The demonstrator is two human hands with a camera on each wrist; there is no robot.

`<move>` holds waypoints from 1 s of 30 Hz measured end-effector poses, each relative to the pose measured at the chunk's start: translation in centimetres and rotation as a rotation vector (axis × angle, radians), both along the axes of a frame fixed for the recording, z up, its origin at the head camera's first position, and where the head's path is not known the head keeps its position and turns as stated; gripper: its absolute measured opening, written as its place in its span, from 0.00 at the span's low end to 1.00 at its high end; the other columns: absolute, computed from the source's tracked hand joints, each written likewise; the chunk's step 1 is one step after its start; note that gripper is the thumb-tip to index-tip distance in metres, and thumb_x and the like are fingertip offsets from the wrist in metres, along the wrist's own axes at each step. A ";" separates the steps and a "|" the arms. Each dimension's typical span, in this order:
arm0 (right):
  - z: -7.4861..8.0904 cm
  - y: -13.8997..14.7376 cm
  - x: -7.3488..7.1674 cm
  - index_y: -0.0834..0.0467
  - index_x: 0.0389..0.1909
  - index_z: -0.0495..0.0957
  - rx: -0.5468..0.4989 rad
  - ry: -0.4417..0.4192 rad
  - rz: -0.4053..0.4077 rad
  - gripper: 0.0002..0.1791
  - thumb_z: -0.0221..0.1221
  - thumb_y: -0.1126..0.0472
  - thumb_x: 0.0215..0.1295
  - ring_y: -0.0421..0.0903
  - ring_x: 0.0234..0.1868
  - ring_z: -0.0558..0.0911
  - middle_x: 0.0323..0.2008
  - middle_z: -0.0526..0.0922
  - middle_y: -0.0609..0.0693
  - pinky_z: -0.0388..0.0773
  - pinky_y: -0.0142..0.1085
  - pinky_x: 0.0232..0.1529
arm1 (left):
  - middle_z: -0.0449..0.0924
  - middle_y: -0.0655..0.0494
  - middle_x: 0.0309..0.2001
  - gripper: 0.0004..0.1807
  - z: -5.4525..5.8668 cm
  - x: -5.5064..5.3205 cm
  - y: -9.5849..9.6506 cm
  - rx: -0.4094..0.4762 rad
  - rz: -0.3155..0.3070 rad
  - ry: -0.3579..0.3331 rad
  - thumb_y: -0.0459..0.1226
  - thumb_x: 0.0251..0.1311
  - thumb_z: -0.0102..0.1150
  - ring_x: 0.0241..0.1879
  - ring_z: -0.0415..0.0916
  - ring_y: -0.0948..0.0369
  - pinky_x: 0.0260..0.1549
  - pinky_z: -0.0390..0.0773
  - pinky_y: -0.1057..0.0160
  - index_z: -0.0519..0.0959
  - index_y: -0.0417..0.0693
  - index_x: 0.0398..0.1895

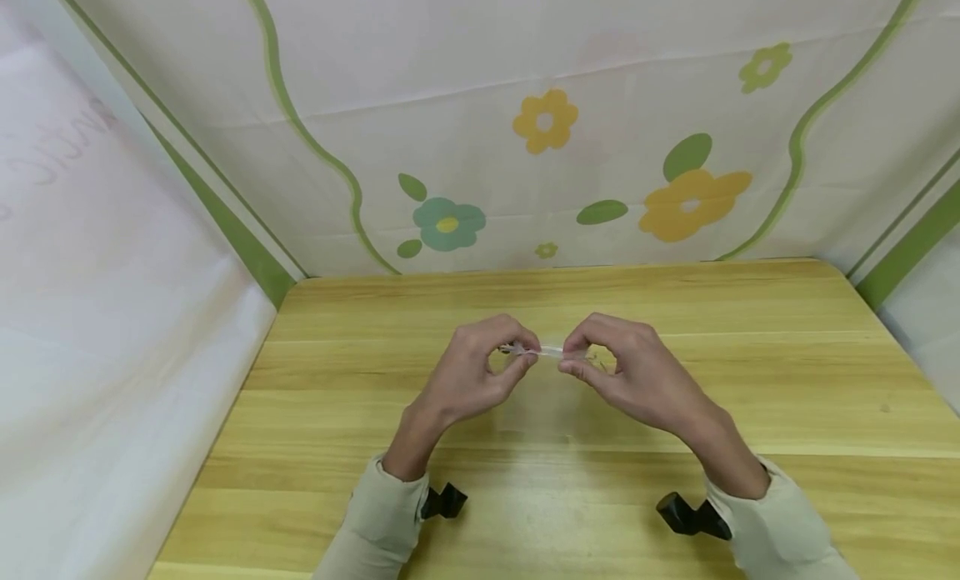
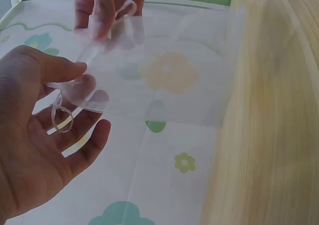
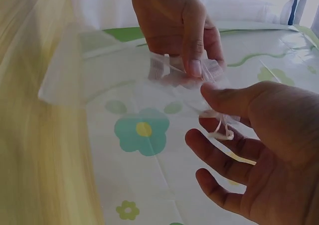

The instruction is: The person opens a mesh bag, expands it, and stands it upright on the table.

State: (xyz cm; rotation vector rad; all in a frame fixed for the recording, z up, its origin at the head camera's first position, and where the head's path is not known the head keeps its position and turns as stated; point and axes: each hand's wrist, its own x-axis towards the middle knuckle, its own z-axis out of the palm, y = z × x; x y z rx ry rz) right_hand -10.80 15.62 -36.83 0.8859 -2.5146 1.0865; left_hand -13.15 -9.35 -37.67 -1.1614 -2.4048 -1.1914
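Note:
A sheer white drawstring pouch (image 2: 184, 85) hangs between both hands, its top edge a thin pale strip in the head view. My left hand (image 1: 476, 372) pinches one side of that edge between thumb and forefinger. At the other side my right hand (image 1: 637, 376) does the same, a small gap apart. In the left wrist view a loop of white cord (image 2: 62, 119) dangles by the left fingers; another cord loop (image 3: 223, 134) hangs by the right fingers in the right wrist view. The see-through body of the pouch reaches down toward the tabletop.
A light wooden table (image 1: 547, 513) lies beneath the hands. Behind it stands a white cloth wall (image 1: 480, 147) printed with flowers and green lines. White sheeting (image 1: 112, 330) closes off the left side. Black wrist mounts (image 1: 446, 502) stick out inward from the beige sleeves (image 1: 382, 513).

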 end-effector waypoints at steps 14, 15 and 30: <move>0.2 0.3 -0.1 0.46 0.31 0.80 0.088 0.100 -0.027 0.13 0.77 0.59 0.63 0.33 0.27 0.72 0.33 0.82 0.36 0.72 0.28 0.28 | 0.85 0.57 0.37 0.06 0.3 0.0 -0.2 -0.103 0.068 0.040 0.31 0.66 0.69 0.38 0.82 0.63 0.42 0.86 0.66 0.81 0.49 0.33; 0.2 0.5 -0.1 0.45 0.29 0.79 0.102 0.116 -0.028 0.14 0.78 0.59 0.61 0.32 0.26 0.71 0.32 0.81 0.35 0.72 0.28 0.28 | 0.85 0.57 0.36 0.07 0.3 0.0 -0.3 -0.100 0.059 0.032 0.31 0.64 0.68 0.38 0.82 0.63 0.41 0.85 0.67 0.80 0.49 0.31; 0.3 0.8 -0.1 0.48 0.36 0.87 0.121 0.162 -0.043 0.10 0.78 0.62 0.60 0.34 0.33 0.84 0.36 0.88 0.38 0.83 0.33 0.34 | 0.86 0.57 0.38 0.01 0.7 0.7 -0.2 -0.098 0.029 -0.022 0.34 0.67 0.72 0.36 0.81 0.63 0.39 0.85 0.68 0.88 0.46 0.37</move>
